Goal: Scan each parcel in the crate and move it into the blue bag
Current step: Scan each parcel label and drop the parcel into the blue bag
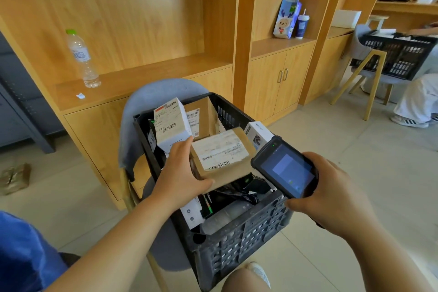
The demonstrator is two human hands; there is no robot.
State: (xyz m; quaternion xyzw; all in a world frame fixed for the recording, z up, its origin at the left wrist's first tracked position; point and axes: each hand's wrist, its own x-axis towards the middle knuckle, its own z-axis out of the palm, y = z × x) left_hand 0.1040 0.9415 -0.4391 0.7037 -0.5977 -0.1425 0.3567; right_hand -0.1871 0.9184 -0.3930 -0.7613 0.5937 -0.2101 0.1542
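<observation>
well, the left hand (pixel 182 173) has its grip curled round a brown parcel (pixel 222 156), held just above the crate (pixel 237 239). right of that grip, the right hand (pixel 331 199) clasps the scanner (pixel 284 166). several parcels lie below, so most work looks undone.

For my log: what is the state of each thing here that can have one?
Black plastic crate: on grey chair, holds parcels.
Brown cardboard parcel with white label: held over crate by left hand.
Black handheld scanner: screen lit, gripped by right hand.
Clear plastic water bottle: upright, capped.
</observation>
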